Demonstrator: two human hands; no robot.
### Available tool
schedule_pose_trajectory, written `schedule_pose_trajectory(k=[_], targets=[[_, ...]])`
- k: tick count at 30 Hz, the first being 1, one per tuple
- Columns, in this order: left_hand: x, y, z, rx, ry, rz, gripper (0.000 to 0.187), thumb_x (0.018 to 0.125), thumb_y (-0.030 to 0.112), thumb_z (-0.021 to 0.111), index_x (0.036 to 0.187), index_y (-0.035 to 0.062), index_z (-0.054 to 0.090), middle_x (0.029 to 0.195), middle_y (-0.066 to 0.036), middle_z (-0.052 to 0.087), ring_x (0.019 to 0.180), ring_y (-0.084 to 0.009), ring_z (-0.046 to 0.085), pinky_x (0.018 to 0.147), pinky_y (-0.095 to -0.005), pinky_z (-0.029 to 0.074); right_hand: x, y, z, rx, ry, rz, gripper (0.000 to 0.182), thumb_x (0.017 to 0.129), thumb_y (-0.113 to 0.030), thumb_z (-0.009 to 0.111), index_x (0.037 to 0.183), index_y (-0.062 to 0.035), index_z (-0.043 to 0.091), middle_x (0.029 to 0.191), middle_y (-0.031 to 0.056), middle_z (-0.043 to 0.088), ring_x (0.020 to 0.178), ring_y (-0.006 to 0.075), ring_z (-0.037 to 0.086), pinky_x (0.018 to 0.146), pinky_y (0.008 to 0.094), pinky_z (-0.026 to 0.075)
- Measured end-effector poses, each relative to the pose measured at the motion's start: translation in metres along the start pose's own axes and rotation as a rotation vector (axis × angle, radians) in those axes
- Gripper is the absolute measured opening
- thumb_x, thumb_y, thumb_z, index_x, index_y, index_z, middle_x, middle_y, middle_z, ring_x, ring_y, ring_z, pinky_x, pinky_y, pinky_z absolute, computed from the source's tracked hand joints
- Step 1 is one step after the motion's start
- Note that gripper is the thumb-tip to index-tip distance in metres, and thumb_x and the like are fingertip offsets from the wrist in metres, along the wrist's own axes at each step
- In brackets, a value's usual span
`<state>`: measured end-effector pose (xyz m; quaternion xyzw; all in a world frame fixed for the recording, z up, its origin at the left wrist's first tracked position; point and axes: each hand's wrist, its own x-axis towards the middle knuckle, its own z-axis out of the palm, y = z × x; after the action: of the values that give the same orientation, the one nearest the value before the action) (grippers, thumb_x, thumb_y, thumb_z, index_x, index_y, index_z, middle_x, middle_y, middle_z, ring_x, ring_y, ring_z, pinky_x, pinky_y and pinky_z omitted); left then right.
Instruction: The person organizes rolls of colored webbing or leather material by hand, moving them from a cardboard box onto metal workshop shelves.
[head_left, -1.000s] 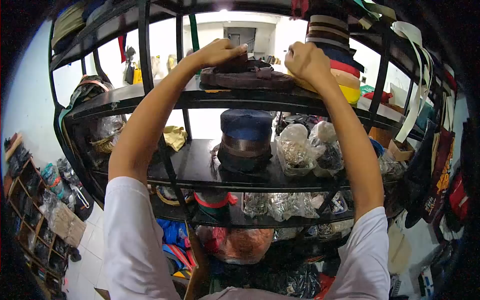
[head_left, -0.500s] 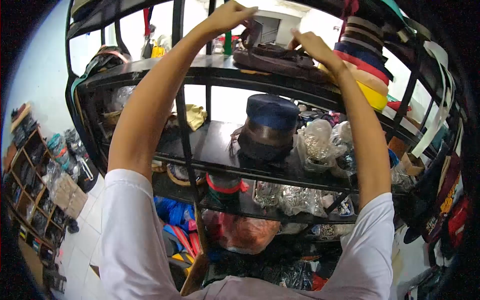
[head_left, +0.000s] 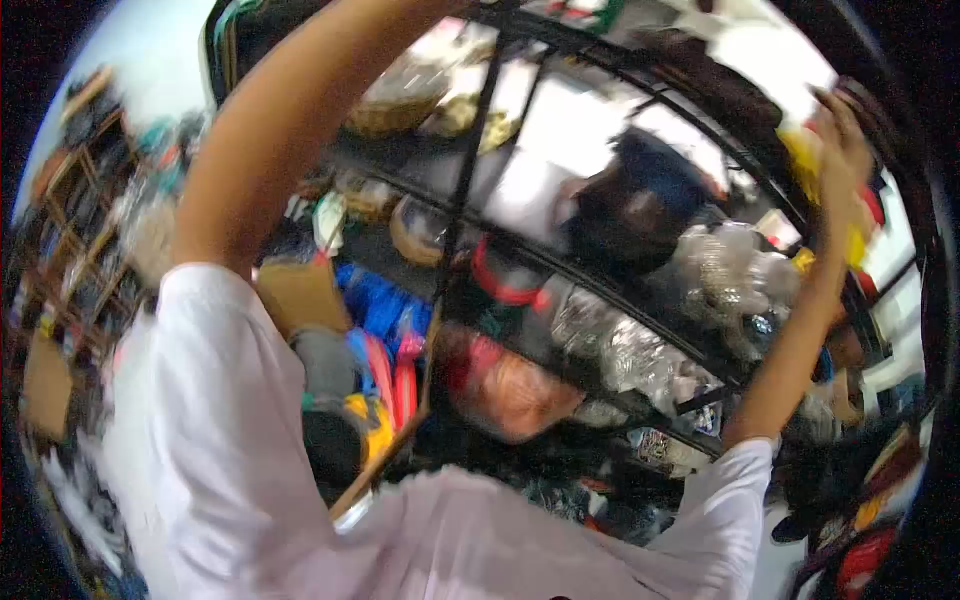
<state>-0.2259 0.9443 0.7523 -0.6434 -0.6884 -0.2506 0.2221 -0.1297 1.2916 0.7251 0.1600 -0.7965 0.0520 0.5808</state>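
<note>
Blurred by motion, my right hand (head_left: 842, 150) is raised at the upper right with its fingers stretched upward. It overlaps the yellow part (head_left: 800, 165) of a stack of coloured rolls, and dark material lies just beyond the fingertips. My left forearm reaches past the top edge, so the left hand is out of sight. Dark brown folded material (head_left: 705, 75) rests on the upper shelf, left of my right hand. On the shelf below stands a dark blue roll (head_left: 655, 180) on top of a dark bundle.
Black metal shelving (head_left: 468, 190) fills the middle. Clear plastic bags (head_left: 725, 260) of small parts sit on its shelves. Lower down are a red-orange bag (head_left: 520, 390), blue material (head_left: 385, 305) and a cardboard box (head_left: 300, 295). A cubbyhole rack (head_left: 75, 230) stands at the left.
The view has tilted and swung. My left hand has gone out of the top of the picture. My right hand has moved from the dark brown material towards the coloured rolls.
</note>
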Motion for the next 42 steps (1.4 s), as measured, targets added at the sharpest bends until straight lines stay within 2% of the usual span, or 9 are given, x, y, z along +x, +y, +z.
schedule_pose_trajectory(k=[2, 4, 7, 13, 21, 30, 33, 35, 42], targets=[[-0.081, 0.020, 0.014, -0.070, 0.051, -0.059, 0.041, 0.098, 0.032, 0.045, 0.103, -0.0023, 0.066, 0.081, -0.012, 0.065, 0.060, -0.0137, 0.053, 0.049, -0.0270, 0.043, -0.078, -0.051, -0.016, -0.053, -0.002, -0.050, 0.032, 0.097, -0.011, 0.045, 0.125, 0.0025, 0.056, 0.133, 0.0165, 0.051, 0.109, 0.0222, 0.058, 0.100, 0.0314, 0.043], [-0.176, 0.021, 0.026, -0.119, 0.047, -0.142, 0.041, 0.098, 0.032, 0.045, 0.105, -0.0039, 0.064, 0.085, -0.014, 0.065, 0.064, -0.0143, 0.054, 0.050, -0.0286, 0.044, -0.175, -0.110, -0.002, 0.090, 0.013, 0.025, 0.028, 0.097, -0.021, 0.046, 0.107, 0.0023, 0.058, 0.110, 0.0159, 0.056, 0.093, 0.0231, 0.059, 0.088, 0.0331, 0.047], [-0.370, 0.048, 0.055, -0.498, -0.417, -0.906, 0.036, 0.100, 0.032, 0.046, 0.110, 0.0021, 0.062, 0.101, -0.009, 0.066, 0.092, -0.0136, 0.059, 0.082, -0.0306, 0.050, -0.365, -0.217, 0.063, 0.399, -0.225, 0.180, 0.043, 0.097, -0.035, 0.047, 0.081, 0.0021, 0.062, 0.076, 0.0151, 0.063, 0.070, 0.0244, 0.062, 0.069, 0.0357, 0.051], [-0.632, 0.039, 0.184, -0.731, -0.982, -1.857, 0.053, 0.082, 0.028, 0.071, 0.125, 0.0041, 0.053, 0.112, -0.009, 0.065, 0.095, -0.0223, 0.059, 0.087, -0.0366, 0.047, -0.588, -0.270, 0.045, 0.337, -1.018, 0.811, 0.026, 0.095, -0.021, 0.053, 0.093, 0.0028, 0.064, 0.085, 0.0157, 0.065, 0.077, 0.0260, 0.062, 0.072, 0.0340, 0.050], [-0.736, 0.039, 0.290, -0.353, -0.894, -1.360, 0.091, 0.055, 0.035, 0.087, 0.130, 0.0032, 0.048, 0.116, -0.019, 0.062, 0.110, -0.0332, 0.059, 0.092, -0.0438, 0.048, -0.633, -0.267, -0.011, 0.174, -1.221, 0.899, 0.026, 0.095, -0.021, 0.054, 0.095, 0.0027, 0.063, 0.088, 0.0154, 0.065, 0.080, 0.0258, 0.062, 0.074, 0.0337, 0.050], [-0.756, 0.033, 0.338, -0.738, -0.347, -1.494, 0.106, 0.043, 0.054, 0.088, 0.129, 0.0045, 0.050, 0.127, -0.021, 0.054, 0.118, -0.0370, 0.053, 0.098, -0.0463, 0.043, -0.640, -0.276, -0.027, 0.141, -1.250, 0.944, 0.025, 0.095, -0.021, 0.054, 0.098, 0.0025, 0.063, 0.093, 0.0152, 0.065, 0.083, 0.0255, 0.062, 0.076, 0.0334, 0.049], [-0.684, 0.035, 0.341, -0.031, -0.898, -1.505, 0.086, 0.061, 0.062, 0.075, 0.122, 0.0050, 0.056, 0.127, -0.022, 0.053, 0.115, -0.0392, 0.054, 0.095, -0.0471, 0.044, -0.642, -0.277, -0.029, 0.144, -1.259, 0.950, 0.025, 0.095, -0.021, 0.055, 0.098, 0.0024, 0.063, 0.094, 0.0151, 0.065, 0.084, 0.0254, 0.062, 0.077, 0.0333, 0.049], [-0.644, 0.034, 0.328, 0.118, -0.476, -1.330, 0.045, 0.090, 0.045, 0.052, 0.115, 0.0078, 0.059, 0.110, -0.021, 0.061, 0.098, -0.0381, 0.062, 0.081, -0.0459, 0.052, -0.642, -0.278, -0.029, 0.147, -1.269, 0.953, 0.025, 0.095, -0.021, 0.055, 0.099, 0.0024, 0.063, 0.095, 0.0150, 0.065, 0.085, 0.0254, 0.062, 0.077, 0.0332, 0.049], [-0.598, 0.026, 0.438, -0.171, -0.439, -1.019, 0.033, 0.078, 0.019, 0.062, 0.109, 0.0069, 0.061, 0.102, -0.017, 0.064, 0.087, -0.0406, 0.062, 0.082, -0.0473, 0.051, -0.644, -0.283, -0.030, 0.162, -1.292, 0.954, 0.025, 0.095, -0.021, 0.055, 0.101, 0.0022, 0.063, 0.098, 0.0148, 0.065, 0.088, 0.0252, 0.061, 0.079, 0.0330, 0.049]])
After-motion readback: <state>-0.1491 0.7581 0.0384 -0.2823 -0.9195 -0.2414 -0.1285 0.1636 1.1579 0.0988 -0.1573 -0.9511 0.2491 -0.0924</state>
